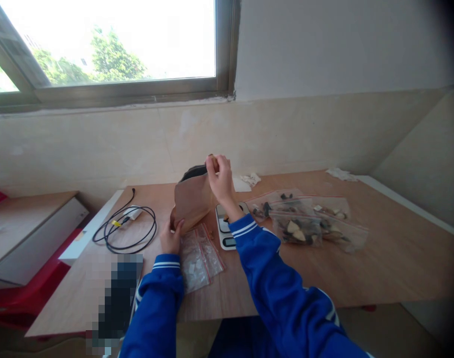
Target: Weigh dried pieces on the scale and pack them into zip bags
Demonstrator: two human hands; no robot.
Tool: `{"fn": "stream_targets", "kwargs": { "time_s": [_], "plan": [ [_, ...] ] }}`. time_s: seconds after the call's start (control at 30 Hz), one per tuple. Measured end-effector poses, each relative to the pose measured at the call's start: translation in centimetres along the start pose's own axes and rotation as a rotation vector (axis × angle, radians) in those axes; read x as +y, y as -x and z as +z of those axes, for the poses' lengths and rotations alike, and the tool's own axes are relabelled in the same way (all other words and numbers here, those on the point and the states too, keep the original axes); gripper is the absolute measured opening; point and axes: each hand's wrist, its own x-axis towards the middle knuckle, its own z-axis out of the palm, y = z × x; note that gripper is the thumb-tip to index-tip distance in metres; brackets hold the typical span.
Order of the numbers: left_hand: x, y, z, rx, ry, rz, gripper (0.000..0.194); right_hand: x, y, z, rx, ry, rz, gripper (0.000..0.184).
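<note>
My left hand (171,239) is closed on the lower left edge of a brown paper bag (192,201), which is tilted above the table. My right hand (220,178) is raised at the bag's upper right corner, its fingers pinching a small brown piece (213,161) whose kind I cannot make out. A dark rounded thing (194,172) shows behind the bag's top edge. Below my right wrist stands a white digital scale (224,243), partly covered by my arm, with a small brown bit on its plate. Clear zip bags (195,268) lie under the paper bag.
Several zip bags (297,232) of dark and pale dried pieces lie right of the scale. A coiled black cable (155,233) with a white adapter (132,213) rests at the left, behind a blurred dark device (124,281). Crumpled tissue (251,179) sits near the wall.
</note>
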Motion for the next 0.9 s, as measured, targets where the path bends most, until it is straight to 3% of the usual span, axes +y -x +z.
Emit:
{"fn": "stream_targets", "kwargs": {
  "time_s": [0.1, 0.17, 0.23, 0.33, 0.4, 0.57, 0.9],
  "plan": [
    [0.0, 0.0, -0.1, 0.01, -0.032, -0.063, 0.039, 2.0, 0.9, -0.4, 0.107, -0.139, 0.17, 0.036],
    [-0.1, 0.0, -0.1, 0.011, -0.039, -0.101, 0.041, 4.0, 1.8, -0.6, 0.11, -0.175, 0.29, 0.039],
    [-0.3, -0.1, -0.2, 0.005, -0.029, -0.125, 0.043, 6.1, 2.9, -0.8, 0.025, -0.185, 0.39, 0.041],
    [-0.5, -0.1, -0.1, -0.001, -0.005, -0.132, 0.044, 8.6, 4.7, -1.0, -0.236, -0.229, 0.5, 0.042],
    [-0.6, -0.2, -0.1, -0.007, -0.001, -0.135, 0.045, 9.7, 5.7, -0.9, -0.366, -0.249, 0.525, 0.042],
    [-0.5, -0.1, -0.1, -0.025, -0.018, -0.147, 0.046, 11.1, 7.1, -0.3, -0.462, -0.233, 0.515, 0.041],
    [-0.2, 0.0, -0.2, -0.019, -0.039, -0.161, 0.048, 11.7, 6.7, -1.7, -0.459, -0.135, 0.466, 0.04]
  ]
}}
